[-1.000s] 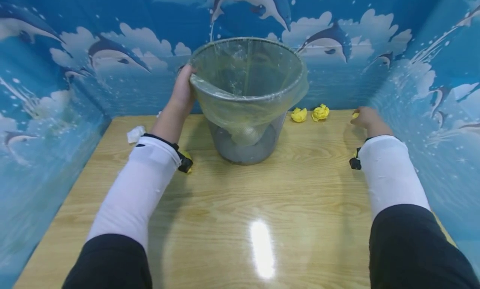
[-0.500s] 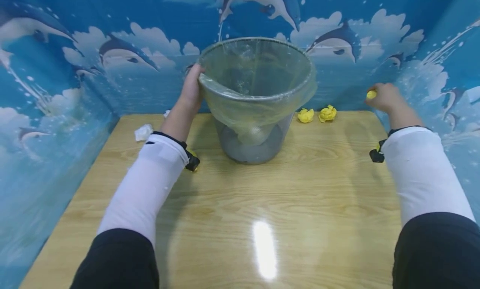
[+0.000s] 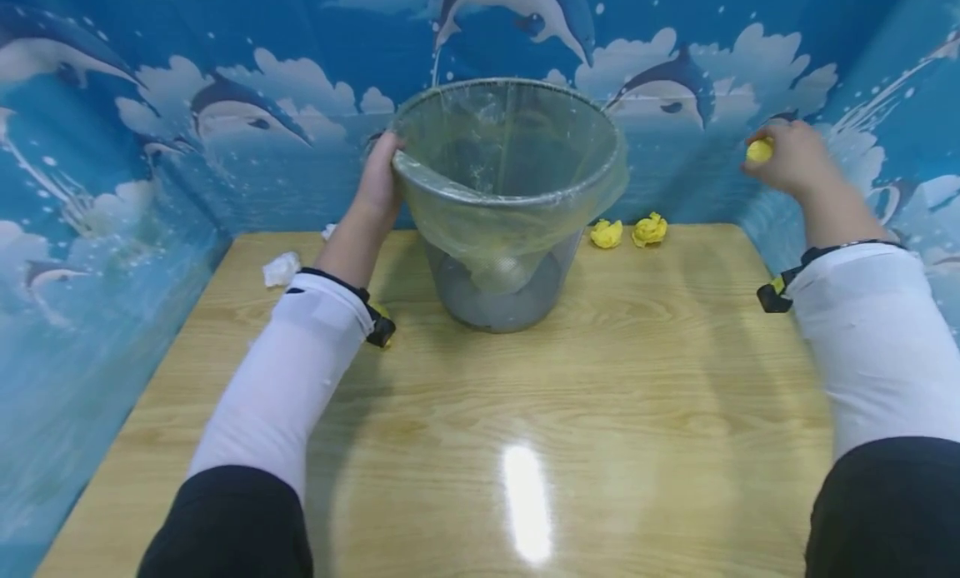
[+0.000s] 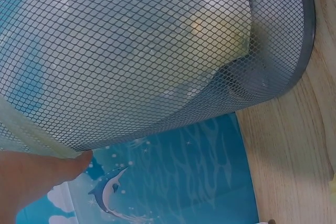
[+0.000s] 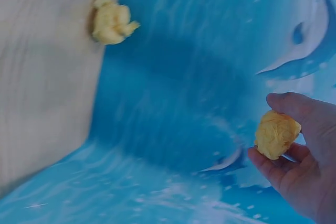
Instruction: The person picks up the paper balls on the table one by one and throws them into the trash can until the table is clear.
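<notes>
A mesh wastebasket [image 3: 495, 303] with a pale translucent liner stands at the back of the table, tipped slightly. My left hand [image 3: 381, 178] grips its rim and liner at the left side. In the left wrist view the thumb lies along the folded liner edge, and a yellow and white lump shows inside through the mesh. Up at the right, above the table's back corner, my right hand [image 3: 797, 157] pinches a crumpled yellow paper ball [image 5: 275, 135] between thumb and fingers. Two more yellow paper balls, one [image 3: 606, 233] beside the other [image 3: 649, 229], lie right of the basket.
A white crumpled paper [image 3: 281, 270] lies at the table's left, with a second white scrap [image 3: 328, 231] behind the left forearm. Something yellow [image 3: 381, 310] is partly hidden by the left wrist camera. Dolphin-print curtains [image 3: 300, 178] enclose the wooden table [image 3: 450, 428] at back and sides.
My right hand has lifted the yellow paper ball from the table's back right corner, moving up and slightly right. The left hand keeps its grip on the wastebasket rim.
</notes>
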Demonstrator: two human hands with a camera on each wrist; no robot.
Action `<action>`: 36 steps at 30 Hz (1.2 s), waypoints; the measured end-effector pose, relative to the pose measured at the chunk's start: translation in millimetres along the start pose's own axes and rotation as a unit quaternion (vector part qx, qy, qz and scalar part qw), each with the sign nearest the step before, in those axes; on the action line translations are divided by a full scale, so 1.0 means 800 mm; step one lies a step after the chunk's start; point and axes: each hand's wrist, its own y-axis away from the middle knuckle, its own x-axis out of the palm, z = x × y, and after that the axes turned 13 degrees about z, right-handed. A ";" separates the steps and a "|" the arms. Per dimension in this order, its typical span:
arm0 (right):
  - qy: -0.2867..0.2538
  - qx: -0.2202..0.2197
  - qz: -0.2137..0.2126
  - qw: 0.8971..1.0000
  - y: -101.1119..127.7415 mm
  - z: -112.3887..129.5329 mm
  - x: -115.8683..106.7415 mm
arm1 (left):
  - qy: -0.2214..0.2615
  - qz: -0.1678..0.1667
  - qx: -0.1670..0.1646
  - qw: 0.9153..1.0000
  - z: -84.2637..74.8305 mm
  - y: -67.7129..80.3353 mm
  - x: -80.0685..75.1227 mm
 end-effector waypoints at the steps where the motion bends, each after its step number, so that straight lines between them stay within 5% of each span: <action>1: 0.006 -0.002 -0.004 1.000 0.002 0.006 -0.004 | -0.003 0.002 0.000 1.000 0.000 0.000 0.000; 22: 0.038 -0.097 -0.101 0.989 0.054 0.132 -0.061 | -0.004 0.008 -0.011 1.000 -0.001 0.001 -0.001; 36: 0.061 -0.175 -0.091 0.978 0.058 0.213 -0.059 | -0.005 0.014 -0.007 1.000 0.000 0.003 0.001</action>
